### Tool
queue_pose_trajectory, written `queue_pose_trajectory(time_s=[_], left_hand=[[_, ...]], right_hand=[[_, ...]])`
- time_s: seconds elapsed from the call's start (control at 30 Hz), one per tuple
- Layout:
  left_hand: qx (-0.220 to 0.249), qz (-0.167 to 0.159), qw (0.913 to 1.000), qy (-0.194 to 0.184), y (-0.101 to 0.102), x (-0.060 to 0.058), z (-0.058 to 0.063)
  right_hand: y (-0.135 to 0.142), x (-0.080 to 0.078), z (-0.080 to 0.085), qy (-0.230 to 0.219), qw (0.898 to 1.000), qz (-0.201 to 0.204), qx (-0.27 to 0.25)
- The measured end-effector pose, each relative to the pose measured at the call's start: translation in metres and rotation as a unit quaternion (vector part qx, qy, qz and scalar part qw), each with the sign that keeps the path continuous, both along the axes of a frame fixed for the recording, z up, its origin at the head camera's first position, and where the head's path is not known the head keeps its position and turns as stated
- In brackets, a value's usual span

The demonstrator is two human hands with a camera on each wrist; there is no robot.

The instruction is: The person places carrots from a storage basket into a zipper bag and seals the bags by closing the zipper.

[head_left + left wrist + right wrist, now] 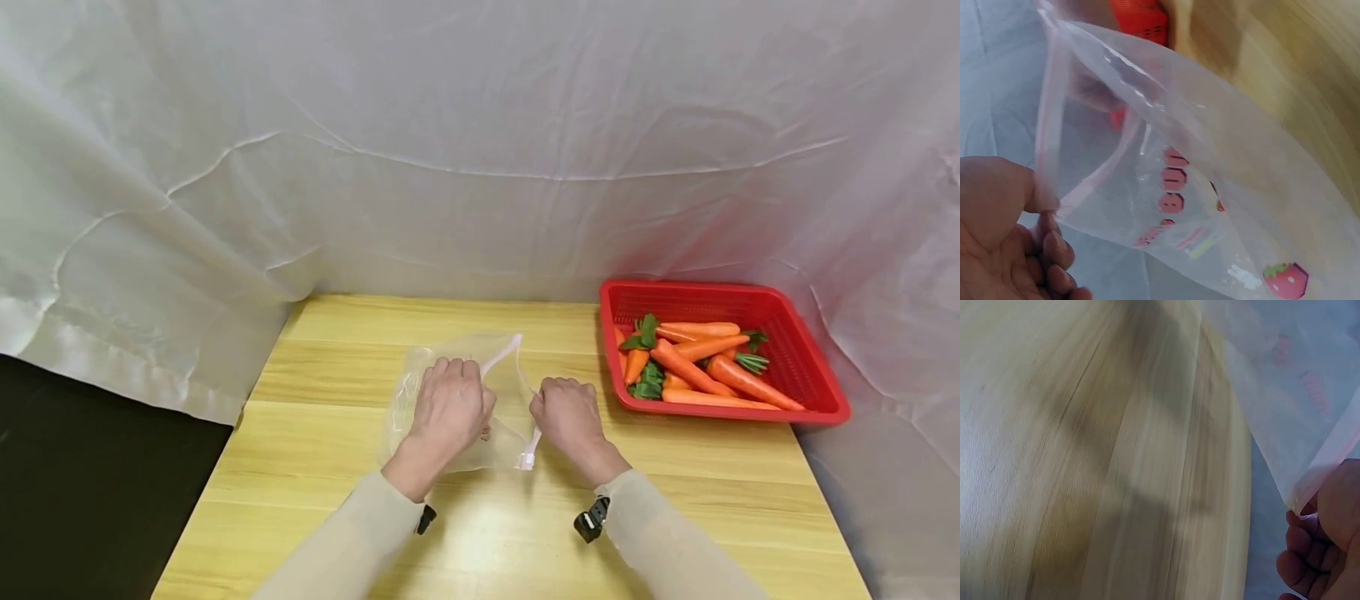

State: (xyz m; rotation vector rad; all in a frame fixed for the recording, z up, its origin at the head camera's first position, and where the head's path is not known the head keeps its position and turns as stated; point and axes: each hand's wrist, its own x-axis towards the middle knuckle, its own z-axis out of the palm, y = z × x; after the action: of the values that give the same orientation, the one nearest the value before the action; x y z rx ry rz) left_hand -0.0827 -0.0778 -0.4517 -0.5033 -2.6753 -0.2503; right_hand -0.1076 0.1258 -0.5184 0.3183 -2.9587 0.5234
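Note:
Both hands hold a clear plastic zip bag (504, 446) over the middle of the table, its mouth spread toward the right. My left hand (452, 404) pinches one side of the pink-edged mouth between thumb and forefinger, as the left wrist view shows. The opposite edge is pinched by my right hand (570, 417). A white slider (527, 460) sits at the near end of the zip strip. Pink lettering (1174, 181) and a printed strawberry (1286, 280) mark the bag, which looks flat and holds nothing visible.
A red plastic basket (813, 367) stands at the table's back right, with several carrots (690, 367) with green tops inside. The wooden table (300, 467) meets a pale hanging sheet (465, 167) behind. A dark area (90, 483) lies past the left edge.

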Motion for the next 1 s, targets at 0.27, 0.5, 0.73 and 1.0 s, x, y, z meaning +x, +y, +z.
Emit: queue_pose_trajectory(time_s=[0.27,0.5,0.73,1.0], left_hand=[[-0.01,0.027,0.9989,0.037,0.007,0.003,-0.002],[0.005,0.04,0.9981,0.047,0.009,-0.001,-0.01],[0.018,0.046,0.9984,0.026,0.009,-0.002,-0.011],[0.033,0.045,0.9984,0.003,0.008,-0.002,-0.011]], right_hand=[[-0.005,0.002,0.001,0.012,0.999,0.016,-0.046],[-0.006,0.007,0.004,0.017,0.998,0.017,-0.055],[0.0,0.009,0.005,0.02,0.997,0.02,-0.067],[0.045,0.003,0.009,0.157,0.986,0.047,-0.015]])
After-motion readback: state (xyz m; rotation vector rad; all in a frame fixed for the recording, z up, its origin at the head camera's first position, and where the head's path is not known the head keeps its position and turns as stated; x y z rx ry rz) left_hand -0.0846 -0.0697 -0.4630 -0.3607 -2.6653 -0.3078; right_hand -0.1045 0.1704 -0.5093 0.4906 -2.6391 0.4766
